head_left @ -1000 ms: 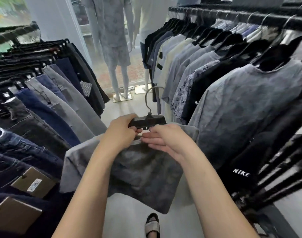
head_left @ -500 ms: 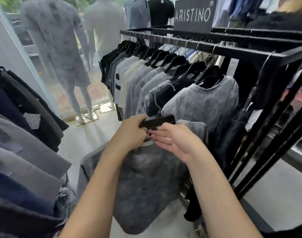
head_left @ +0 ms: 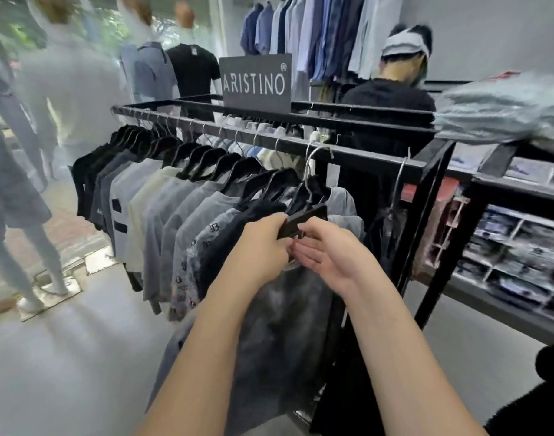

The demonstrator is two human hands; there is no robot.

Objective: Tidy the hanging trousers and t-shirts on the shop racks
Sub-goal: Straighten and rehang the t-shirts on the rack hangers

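Note:
My left hand [head_left: 263, 247] grips the left end of a black hanger [head_left: 307, 220] that carries a mottled grey t-shirt [head_left: 285, 325]. The shirt hangs down between my forearms. My right hand [head_left: 329, 256] lies beside it with fingers straight, touching the shirt's collar just under the hanger. The hanger's wire hook [head_left: 313, 162] reaches up to the black rail [head_left: 348, 154] of the t-shirt rack; whether it rests on the rail I cannot tell. A row of grey, cream and black t-shirts [head_left: 175, 215] hangs on that rail to the left.
An ARISTINO sign [head_left: 256, 83] stands on top of the rack. A person in black [head_left: 392, 99] is behind it. Shelves of folded clothes [head_left: 521, 247] run along the right, with a folded stack [head_left: 505, 118] on top. Mannequins [head_left: 27, 171] stand at the left on the pale floor.
The view has swung right and up, away from the trouser rack. Both hands have lifted the hanger with the grey t-shirt up to the right end of the t-shirt rail.

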